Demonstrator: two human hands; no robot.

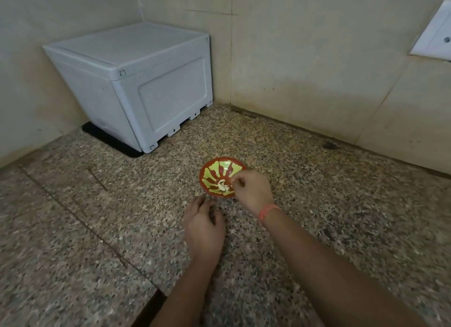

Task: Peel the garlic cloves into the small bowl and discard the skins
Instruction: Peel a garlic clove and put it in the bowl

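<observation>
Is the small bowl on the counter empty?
No, pale garlic pieces lie in the bottom of the small bowl, close to the right hand.

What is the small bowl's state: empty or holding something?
Holding something: pale garlic pieces lie in the small bowl, beside the right hand.

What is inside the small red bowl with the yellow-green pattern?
A few pale garlic pieces lie low in the small red bowl. The right hand covers its near right side, so anything there, or between the fingers, is hidden.
</observation>
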